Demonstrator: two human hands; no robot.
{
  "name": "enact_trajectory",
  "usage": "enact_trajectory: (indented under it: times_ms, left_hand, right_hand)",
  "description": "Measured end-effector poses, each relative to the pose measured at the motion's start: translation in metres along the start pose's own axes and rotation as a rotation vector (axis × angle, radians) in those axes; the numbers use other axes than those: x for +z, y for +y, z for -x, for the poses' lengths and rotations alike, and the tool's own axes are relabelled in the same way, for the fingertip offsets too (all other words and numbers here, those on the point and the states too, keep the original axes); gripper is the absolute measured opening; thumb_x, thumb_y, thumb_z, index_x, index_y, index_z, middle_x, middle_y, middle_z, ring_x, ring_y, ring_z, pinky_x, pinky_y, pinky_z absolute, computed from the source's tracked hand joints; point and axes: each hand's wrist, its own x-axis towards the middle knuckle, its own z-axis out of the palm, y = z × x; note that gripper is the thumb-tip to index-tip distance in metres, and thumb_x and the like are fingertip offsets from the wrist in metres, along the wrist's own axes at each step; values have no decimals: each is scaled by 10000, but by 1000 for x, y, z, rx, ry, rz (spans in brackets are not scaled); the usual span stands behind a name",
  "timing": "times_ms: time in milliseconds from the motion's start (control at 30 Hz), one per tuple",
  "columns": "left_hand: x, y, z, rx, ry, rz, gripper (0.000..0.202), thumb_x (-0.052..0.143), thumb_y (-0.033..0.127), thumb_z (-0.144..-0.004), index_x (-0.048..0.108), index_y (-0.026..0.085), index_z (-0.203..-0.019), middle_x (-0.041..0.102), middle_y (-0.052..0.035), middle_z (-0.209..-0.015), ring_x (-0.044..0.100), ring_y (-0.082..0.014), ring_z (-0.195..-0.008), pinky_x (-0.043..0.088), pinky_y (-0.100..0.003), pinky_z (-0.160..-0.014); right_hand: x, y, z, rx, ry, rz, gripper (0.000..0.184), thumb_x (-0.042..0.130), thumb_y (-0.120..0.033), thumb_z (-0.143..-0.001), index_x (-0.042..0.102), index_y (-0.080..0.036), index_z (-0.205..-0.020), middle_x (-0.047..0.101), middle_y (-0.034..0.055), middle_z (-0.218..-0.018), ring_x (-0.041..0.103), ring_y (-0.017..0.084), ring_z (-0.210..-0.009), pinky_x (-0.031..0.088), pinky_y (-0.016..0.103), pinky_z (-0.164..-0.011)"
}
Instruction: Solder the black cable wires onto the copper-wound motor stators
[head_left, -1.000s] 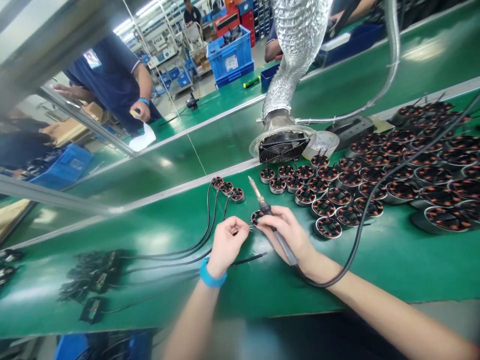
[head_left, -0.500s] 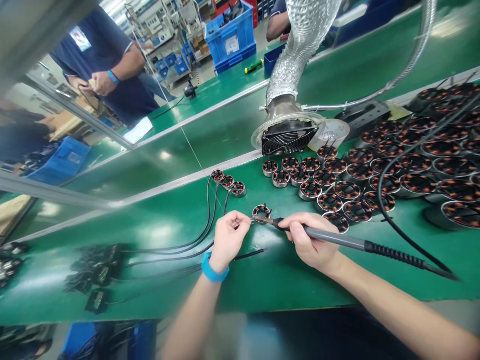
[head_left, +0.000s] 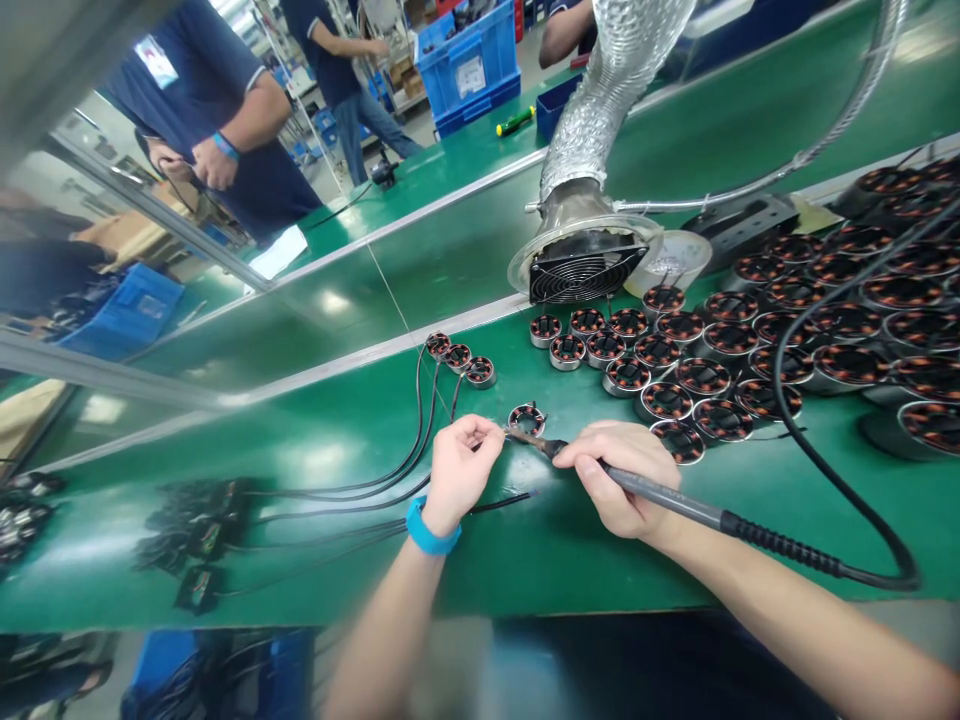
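My right hand (head_left: 624,478) is closed around the grip of a soldering iron (head_left: 664,497), whose tip points left. My left hand (head_left: 466,460), with a blue band at the wrist, pinches the end of a thin solder wire (head_left: 390,295) that hangs down from above. The iron's tip and the left fingertips meet at the near-left edge of a motor stator (head_left: 527,420) with copper windings in a metal ring. Whether the tip touches the wire or the stator is too small to tell. Beyond the left hand stand three stators (head_left: 458,357) with black cables (head_left: 397,480) attached.
Rows of stators (head_left: 701,376) fill the right side. A fume extractor fan (head_left: 585,275) on a foil duct (head_left: 581,130) hangs behind, beside a plastic cup (head_left: 679,260). Small black parts (head_left: 199,588) on cables lie left. Co-workers (head_left: 225,130) stand across the bench (head_left: 315,570).
The soldering iron's tip has drawn back from over the stator to its near-left edge, by my left fingertips. The view has shifted slightly. Another person has appeared in the background.
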Motion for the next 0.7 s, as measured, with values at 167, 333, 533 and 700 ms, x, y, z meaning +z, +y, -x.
enact_trajectory:
  times_ms: [167,333,533,700]
  left_hand:
    - [0,-1,-1,16,-6,-9,124,673,251,-766,653,138,-719,648,-20,-687,564,-127,-656,426,-250,-666]
    - [-1,-1,-1,2,-7,-27,131,675,261,-769,659,137,-728,652,-23,-685,569,-128,-652,429,-251,-664]
    - [-2,-4,-1,7,-10,-36,130,671,264,-778,670,137,-747,670,-29,-713,590,-132,-677,438,-250,-680]
    - [-2,-4,-1,8,-10,-47,119,666,253,-781,670,139,-747,677,-31,-724,596,-133,-683,443,-248,-678]
  right_hand:
    - [0,4,7,48,91,-29,198,501,-95,-866,666,-204,-853,613,-22,-599,566,130,-502,450,285,-523]
    - [-1,8,14,86,149,-32,208,513,-111,-878,692,-216,-857,640,-10,-631,591,148,-531,467,305,-541]
    - [0,9,15,106,182,-34,219,516,-114,-885,705,-223,-858,630,-7,-615,606,159,-544,486,318,-555]
    - [1,8,16,104,189,-24,211,515,-115,-895,700,-214,-869,636,-8,-638,594,144,-538,465,302,-536]
